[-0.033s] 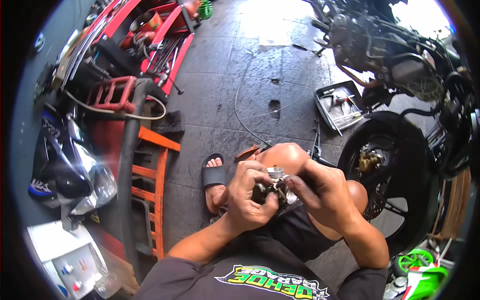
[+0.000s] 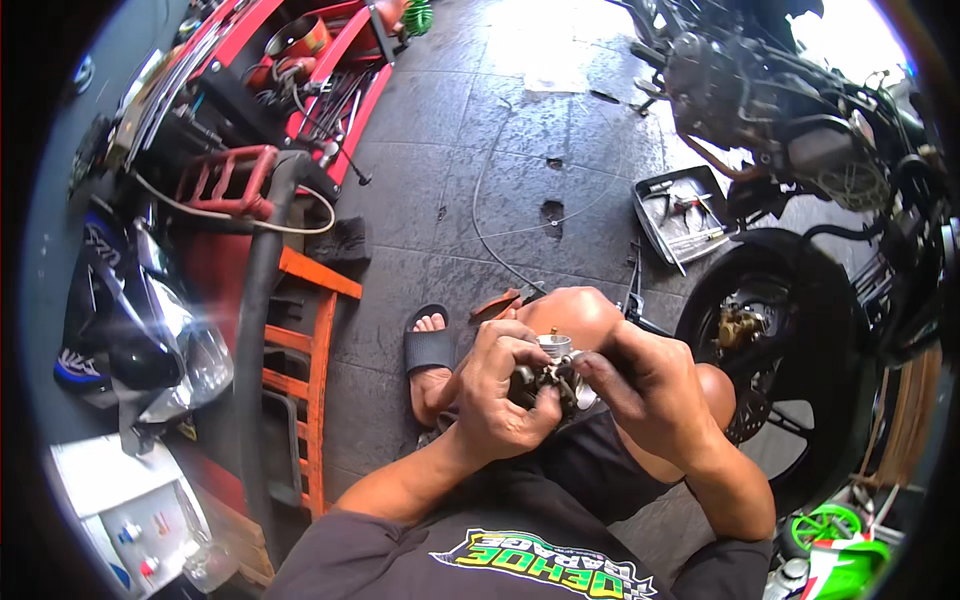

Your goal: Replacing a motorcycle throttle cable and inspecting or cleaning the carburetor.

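Observation:
A small metal carburetor point(image 2: 556, 372) with a round silver mouth and a brass-coloured tip is held above my lap, in front of my bent knee. My left hand point(image 2: 507, 388) is closed around its left side, thumb underneath and fingers curled over the body. From the right, my right hand point(image 2: 652, 385) reaches in with thumb and curled fingers pressed together at the carburetor's side. Whatever small part those fingertips pinch is hidden. Most of the carburetor's lower body is covered by the hands.
A partly stripped motorcycle point(image 2: 800, 140) and its black wheel point(image 2: 770, 330) stand at right. Beside it lies a black tray point(image 2: 650, 228) of tools. At left are a red tool cart point(image 2: 350, 70), an orange frame point(image 2: 318, 370), fairing parts point(image 2: 185, 345) and a white container point(image 2: 100, 455).
The surroundings have shifted very slightly in the view. Both hands keep nearly the same hold and position at the carburetor.

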Available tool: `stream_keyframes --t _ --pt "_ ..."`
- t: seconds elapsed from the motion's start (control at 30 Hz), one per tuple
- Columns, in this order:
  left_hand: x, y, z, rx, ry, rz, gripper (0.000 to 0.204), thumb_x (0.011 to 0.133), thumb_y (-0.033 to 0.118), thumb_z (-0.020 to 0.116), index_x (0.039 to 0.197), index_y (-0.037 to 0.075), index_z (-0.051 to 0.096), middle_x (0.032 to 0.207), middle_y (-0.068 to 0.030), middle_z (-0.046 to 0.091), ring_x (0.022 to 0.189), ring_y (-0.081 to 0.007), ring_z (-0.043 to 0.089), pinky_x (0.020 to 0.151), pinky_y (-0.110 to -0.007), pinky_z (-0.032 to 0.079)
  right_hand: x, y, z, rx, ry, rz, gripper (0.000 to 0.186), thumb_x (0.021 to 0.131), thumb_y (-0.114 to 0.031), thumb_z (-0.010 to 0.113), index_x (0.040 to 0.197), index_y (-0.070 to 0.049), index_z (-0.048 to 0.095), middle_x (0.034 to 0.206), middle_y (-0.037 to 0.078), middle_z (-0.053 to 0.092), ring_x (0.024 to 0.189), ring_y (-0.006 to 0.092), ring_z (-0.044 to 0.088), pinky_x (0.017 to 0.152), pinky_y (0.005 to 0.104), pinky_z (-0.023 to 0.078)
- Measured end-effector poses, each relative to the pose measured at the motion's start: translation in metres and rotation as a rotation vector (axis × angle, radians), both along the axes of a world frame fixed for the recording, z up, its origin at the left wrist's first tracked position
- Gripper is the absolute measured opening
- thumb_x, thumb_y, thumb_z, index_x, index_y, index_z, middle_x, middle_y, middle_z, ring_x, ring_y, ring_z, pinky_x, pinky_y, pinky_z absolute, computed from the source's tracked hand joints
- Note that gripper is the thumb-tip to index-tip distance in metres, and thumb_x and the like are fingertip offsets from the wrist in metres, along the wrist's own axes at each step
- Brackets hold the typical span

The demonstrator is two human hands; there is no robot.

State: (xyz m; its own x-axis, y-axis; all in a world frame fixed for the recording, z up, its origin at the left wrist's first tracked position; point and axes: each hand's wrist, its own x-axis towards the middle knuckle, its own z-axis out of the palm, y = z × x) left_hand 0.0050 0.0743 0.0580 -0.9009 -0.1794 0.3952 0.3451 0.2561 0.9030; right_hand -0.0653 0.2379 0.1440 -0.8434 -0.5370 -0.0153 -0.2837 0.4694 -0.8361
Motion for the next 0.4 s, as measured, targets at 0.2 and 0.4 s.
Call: stream_keyframes --t 0.2,0.4 --pt "-0.0029 -0.0015 -0.0019 0.000 0.102 0.024 0.018 0.069 0.003 0.064 0.086 0.000 0.057 0.091 -0.0156 0.056 0.086 -0.0305 0.058 0.090 -0.046 0.048 -0.0021 0.0018 0.0051 0.045 0.058 0.058 0.013 0.088 -0.003 0.070 0.082 0.003 0.060 0.064 0.009 0.061 0.058 0.0081 0.057 0.053 0.0259 0.045" --pt "-0.0026 -0.0010 -0.0025 0.033 0.106 0.013 0.021 0.069 0.004 0.066 0.087 0.002 0.057 0.092 -0.0154 0.056 0.087 -0.0307 0.058 0.092 -0.046 0.047 -0.0009 0.0008 0.0078 0.074 -0.126 -0.002 0.018 0.087 -0.009 0.072 0.081 0.000 0.058 0.068 0.015 0.061 0.056 0.0222 0.062 0.053 0.0330 0.048"
